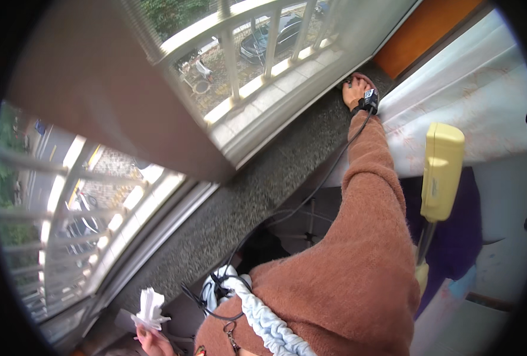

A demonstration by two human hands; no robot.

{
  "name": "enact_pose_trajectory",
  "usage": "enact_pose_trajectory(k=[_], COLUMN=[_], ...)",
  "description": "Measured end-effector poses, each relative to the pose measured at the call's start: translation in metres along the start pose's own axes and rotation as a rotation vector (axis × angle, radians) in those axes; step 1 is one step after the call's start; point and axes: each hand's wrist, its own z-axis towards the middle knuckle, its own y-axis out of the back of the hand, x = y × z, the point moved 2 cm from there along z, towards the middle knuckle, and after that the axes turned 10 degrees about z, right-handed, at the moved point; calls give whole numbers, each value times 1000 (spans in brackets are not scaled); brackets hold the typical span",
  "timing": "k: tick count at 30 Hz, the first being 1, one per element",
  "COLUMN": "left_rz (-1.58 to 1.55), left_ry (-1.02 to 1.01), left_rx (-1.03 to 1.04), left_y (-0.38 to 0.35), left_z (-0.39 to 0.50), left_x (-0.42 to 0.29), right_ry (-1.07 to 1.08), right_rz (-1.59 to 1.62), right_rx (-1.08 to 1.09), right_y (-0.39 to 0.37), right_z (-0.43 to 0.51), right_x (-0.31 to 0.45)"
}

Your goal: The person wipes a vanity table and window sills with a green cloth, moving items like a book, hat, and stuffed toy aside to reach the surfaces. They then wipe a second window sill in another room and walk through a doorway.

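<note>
My right hand (356, 92) is stretched far along the dark speckled stone windowsill (285, 155). It lies flat on a pink cloth (366, 80) in the sill's far corner; the hand covers most of that cloth. A black band with a small box and a cable (334, 164) is on the wrist. At the lower left, my left hand (154, 341) pinches a crumpled white tissue (150, 309) near the sill's near end. Part of the left hand runs out of view at the bottom.
A window frame post (125, 102) crosses the upper left, with a white balcony railing (230, 62) outside. A pale printed curtain (459, 84) hangs beside my right arm. A yellow desk lamp (442, 171) stands right of the arm, before a purple cloth (457, 231).
</note>
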Motion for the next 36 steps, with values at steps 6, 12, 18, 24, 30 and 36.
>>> enact_pose_trajectory(k=[6,12,18,24,30,36], left_rz=[69,117,95,49,-65,-117], left_ry=[97,122,113,114,27,-25], left_rx=[-18,-49,-69,-48,197,157], left_y=[-1,3,18,45,52,19], left_z=[5,34,20,16,-2,6], left_x=[-17,-16,-16,-7,18,20], right_ry=[-37,-9,-506,-535,-525,-299], right_rz=[-59,-292,-100,435,341,-11], right_rx=[69,110,-207,-320,-198,0], right_y=[-2,1,13,-2,13,15], right_z=[14,22,9,-11,-78,-138], right_x=[-50,-52,-79,-73,16,110])
